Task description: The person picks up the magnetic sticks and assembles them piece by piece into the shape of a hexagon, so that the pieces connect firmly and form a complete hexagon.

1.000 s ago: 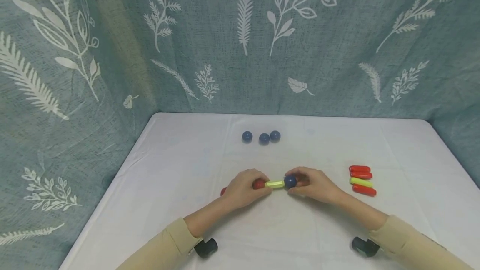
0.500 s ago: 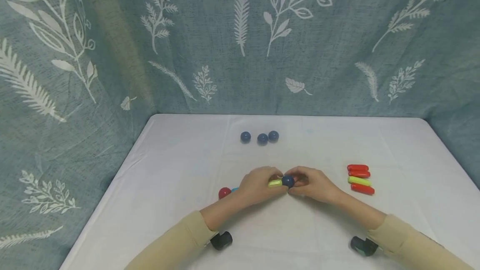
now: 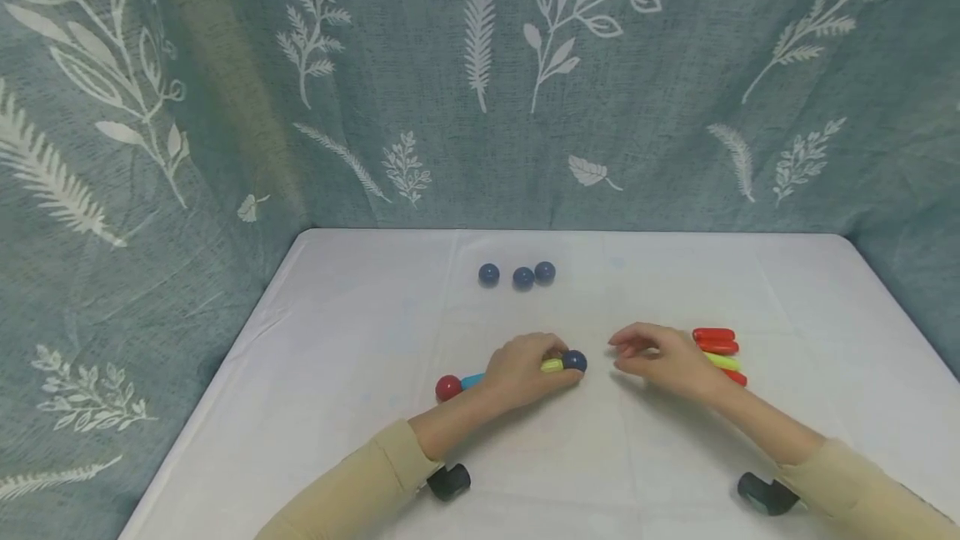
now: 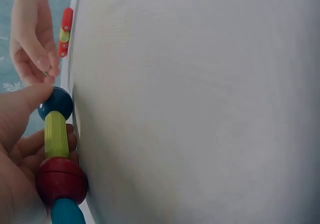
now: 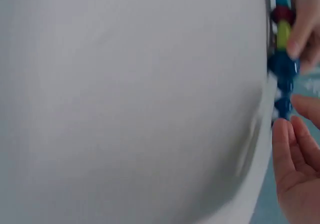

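My left hand [image 3: 521, 369] grips a joined row of building rods and balls lying low over the table. Its right end is a dark blue ball [image 3: 574, 361], touched by my thumb in the left wrist view. Behind that ball come a yellow-green rod [image 4: 56, 134], a red ball [image 4: 61, 180] and a light blue rod [image 3: 472, 381]. Another red ball [image 3: 448, 387] ends the row at the left. Apart from the row, my right hand [image 3: 667, 361] holds nothing, its fingers loosely bent. Just beyond it lie red rods [image 3: 714, 334] and a yellow-green rod [image 3: 723, 362], partly covered by the hand.
Three dark blue balls [image 3: 523, 277] sit toward the back of the white-covered table [image 3: 375, 298]. A patterned blue-green cloth [image 3: 450, 148] hangs behind the table and at its sides.
My left hand has slid right along the row, uncovering the red ball and light blue rod at the left. My right hand has let go of the blue ball and moved right toward the loose rods.
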`<state>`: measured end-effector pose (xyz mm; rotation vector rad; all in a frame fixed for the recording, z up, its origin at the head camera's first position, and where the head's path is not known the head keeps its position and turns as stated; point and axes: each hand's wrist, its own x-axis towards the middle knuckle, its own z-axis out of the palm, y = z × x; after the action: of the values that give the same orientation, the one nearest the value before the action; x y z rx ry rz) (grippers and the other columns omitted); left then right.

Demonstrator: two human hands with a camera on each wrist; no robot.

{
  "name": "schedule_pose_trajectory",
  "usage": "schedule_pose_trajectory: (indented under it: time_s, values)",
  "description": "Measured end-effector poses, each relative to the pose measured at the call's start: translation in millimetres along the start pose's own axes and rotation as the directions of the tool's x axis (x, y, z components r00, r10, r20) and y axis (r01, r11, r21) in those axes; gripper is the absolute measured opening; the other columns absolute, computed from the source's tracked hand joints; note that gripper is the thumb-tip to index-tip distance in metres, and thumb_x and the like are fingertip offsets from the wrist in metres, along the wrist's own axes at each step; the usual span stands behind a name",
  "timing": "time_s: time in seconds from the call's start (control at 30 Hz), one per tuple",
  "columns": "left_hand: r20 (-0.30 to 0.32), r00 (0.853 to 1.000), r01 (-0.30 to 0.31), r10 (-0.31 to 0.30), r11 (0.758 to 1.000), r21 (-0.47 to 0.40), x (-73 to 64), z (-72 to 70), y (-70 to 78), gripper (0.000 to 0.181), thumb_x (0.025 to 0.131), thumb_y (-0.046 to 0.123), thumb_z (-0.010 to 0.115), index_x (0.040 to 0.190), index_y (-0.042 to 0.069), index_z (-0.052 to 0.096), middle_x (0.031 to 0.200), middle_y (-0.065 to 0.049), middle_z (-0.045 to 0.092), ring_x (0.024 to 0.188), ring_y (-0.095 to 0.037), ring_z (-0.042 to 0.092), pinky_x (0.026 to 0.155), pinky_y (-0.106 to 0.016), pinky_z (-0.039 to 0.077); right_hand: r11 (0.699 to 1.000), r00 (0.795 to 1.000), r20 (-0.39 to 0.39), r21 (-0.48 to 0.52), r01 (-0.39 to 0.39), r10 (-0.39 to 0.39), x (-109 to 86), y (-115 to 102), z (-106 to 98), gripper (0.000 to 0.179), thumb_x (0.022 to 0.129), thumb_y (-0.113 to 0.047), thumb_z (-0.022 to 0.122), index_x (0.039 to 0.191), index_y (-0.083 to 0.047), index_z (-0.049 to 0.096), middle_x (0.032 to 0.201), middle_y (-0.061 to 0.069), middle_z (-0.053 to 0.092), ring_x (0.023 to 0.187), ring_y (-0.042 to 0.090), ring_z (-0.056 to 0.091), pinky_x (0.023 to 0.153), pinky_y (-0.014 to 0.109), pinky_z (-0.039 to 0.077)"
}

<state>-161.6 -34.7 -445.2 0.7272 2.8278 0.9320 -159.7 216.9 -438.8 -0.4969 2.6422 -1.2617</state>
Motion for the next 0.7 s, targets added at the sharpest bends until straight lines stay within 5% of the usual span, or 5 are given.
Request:
schedule_pose_trajectory:
  time_s: [0.13,0.27,0.47,0.7]
  values:
    - [0.000,1.000,0.012,-0.012,1.000,-0.012,-1.4,-0.2,-0.7,0.037,0.084,0.043,0.074,0.108,0.014,0.070,0.089,0.007,0.066,0.079,-0.008,0.055,0.069,-0.024,0.046,0.992,0.993,-0.112,-0.125,0.020,-0.034,-6.7,11,-30,0.023,0.090,-0.014,0.071,0.111,-0.008,0.069,0.104,0.005,0.069,0.098,0.025,0.064,0.081,0.034,0.055]
    - [0.008,1.000,0.021,-0.021,0.999,-0.031,-1.9,-0.1,-0.9,0.037,0.084,0.042,0.074,0.109,0.014,0.070,0.090,0.007,0.066,0.078,-0.008,0.054,0.066,-0.023,0.044,0.970,0.986,-0.162,-0.230,-0.075,0.038,-13.3,26,-60,0.025,0.091,-0.014,0.069,0.114,-0.005,0.069,0.114,0.017,0.066,0.105,0.037,0.061,0.085,0.048,0.053]
    - [0.016,0.999,0.032,-0.031,0.999,-0.032,-2.0,0.5,-0.8,0.038,0.085,0.043,0.073,0.111,0.015,0.069,0.093,0.007,0.067,0.080,-0.007,0.055,0.069,-0.023,0.046,0.935,0.967,-0.141,-0.257,-0.243,0.213,-19.6,47,-84,0.033,0.092,-0.021,0.067,0.117,0.000,0.066,0.116,0.024,0.062,0.105,0.042,0.054,0.081,0.051,0.051]
    - [0.034,0.999,0.027,-0.026,0.999,-0.027,-1.1,0.7,-1.0,0.040,0.086,0.043,0.072,0.115,0.016,0.069,0.094,0.008,0.066,0.083,-0.008,0.056,0.073,-0.024,0.048,0.927,0.949,-0.092,-0.204,-0.314,0.301,-18.9,55,-89,0.041,0.093,-0.027,0.065,0.119,0.004,0.063,0.111,0.023,0.064,0.097,0.034,0.057,0.077,0.044,0.053]
